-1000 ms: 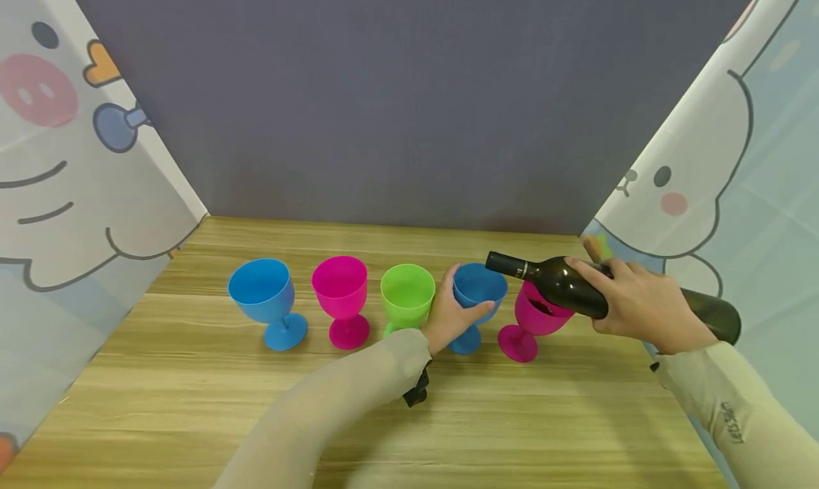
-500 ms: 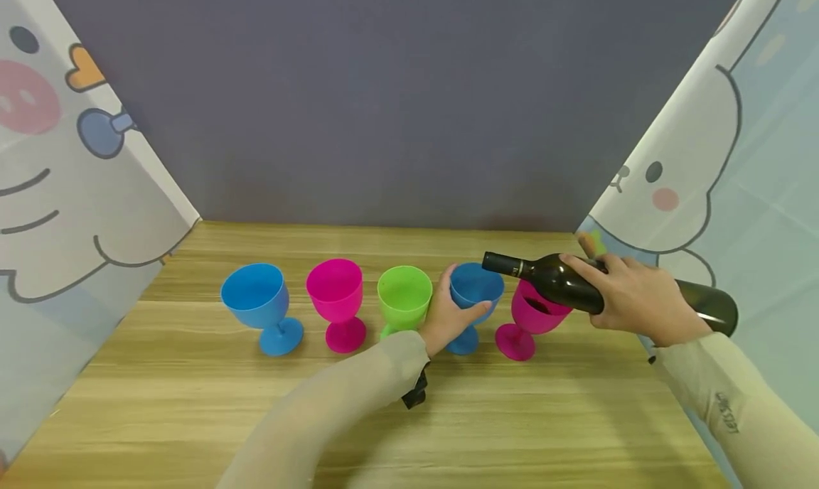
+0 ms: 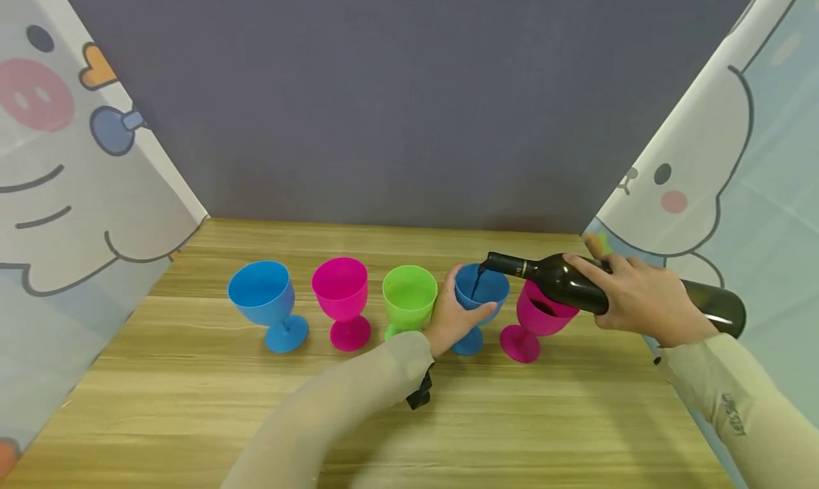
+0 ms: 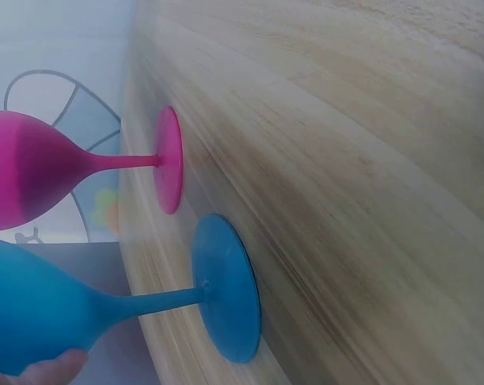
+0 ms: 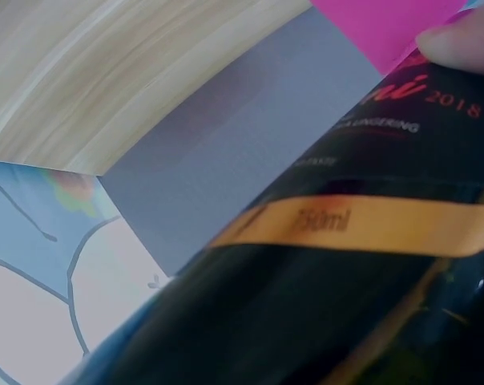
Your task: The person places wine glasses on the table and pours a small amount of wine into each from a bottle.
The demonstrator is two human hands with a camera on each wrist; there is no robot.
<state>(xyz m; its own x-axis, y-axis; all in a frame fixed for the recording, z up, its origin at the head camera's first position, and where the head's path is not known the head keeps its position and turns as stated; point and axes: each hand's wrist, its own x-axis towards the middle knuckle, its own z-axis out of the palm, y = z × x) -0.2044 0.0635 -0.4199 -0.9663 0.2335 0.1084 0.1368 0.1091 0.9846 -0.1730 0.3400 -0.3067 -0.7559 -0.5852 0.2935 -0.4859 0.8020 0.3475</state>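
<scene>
At the right half of the bench (image 3: 512, 418), a dark bottle (image 3: 557, 277) lies across the row, its long axis running left to right, neck to the left, base to the right and somewhat nearer; its mouth stands over the bowl of the blue goblet (image 3: 493, 287), into which a thin dark stream (image 3: 476, 283) falls; the pour, as judged, turns on this mouth-over-bowl alignment. The right hand (image 3: 643, 301) has its grip curled round the bottle's body, well to the right of the mouth; the left hand (image 3: 454, 323), the nearer to the receiving bowl, grips it from the left and near side, thumb along the near wall; the goblet's foot rests flat on the bench (the left wrist view shows this best). Below the bottle's shoulder sits a pink goblet (image 3: 537, 324) with dark liquid inside, just right of the blue one; whether glass and rim touch there cannot be told. To the left of the left hand, near it, stands a green goblet (image 3: 409, 293).
</scene>
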